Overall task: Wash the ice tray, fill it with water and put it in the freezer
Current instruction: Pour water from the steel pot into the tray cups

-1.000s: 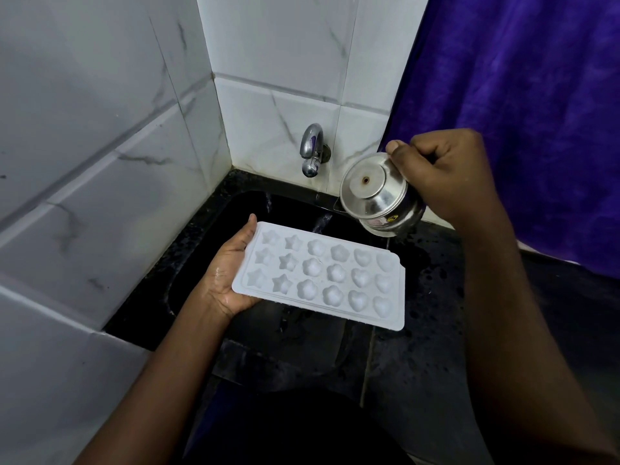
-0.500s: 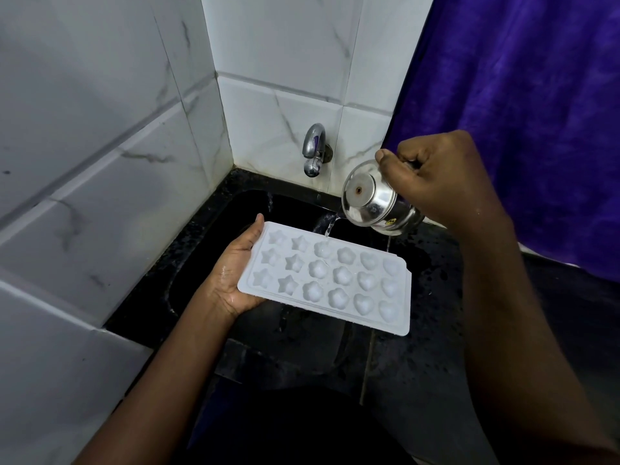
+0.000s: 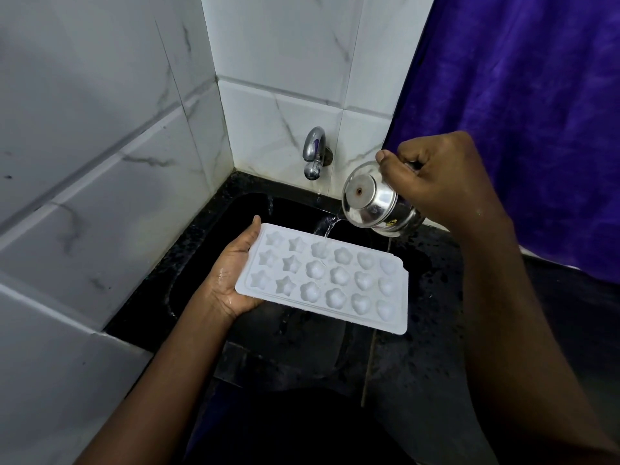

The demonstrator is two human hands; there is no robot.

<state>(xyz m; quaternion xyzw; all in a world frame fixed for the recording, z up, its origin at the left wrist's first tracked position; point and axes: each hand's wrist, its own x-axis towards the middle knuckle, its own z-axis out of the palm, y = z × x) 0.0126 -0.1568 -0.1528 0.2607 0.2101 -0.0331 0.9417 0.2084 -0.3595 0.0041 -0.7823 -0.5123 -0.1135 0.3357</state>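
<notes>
A white ice tray (image 3: 327,280) with star, flower and heart moulds is held level over the black sink (image 3: 201,263). My left hand (image 3: 231,276) grips its left end, thumb on the rim and fingers underneath. My right hand (image 3: 439,182) grips a small steel pot (image 3: 372,204), tipped over so its base faces me. A thin stream of water (image 3: 330,229) runs from the pot's rim onto the tray's far row of moulds.
A chrome tap (image 3: 313,156) sticks out of the white marble-tiled wall behind the sink. A purple cloth (image 3: 536,112) hangs at the right. Tiled walls close in the left side. The black counter (image 3: 419,380) around the sink is wet.
My right hand has tipped the pot further, and water now pours onto the tray. The tray and my left hand have stayed almost still.
</notes>
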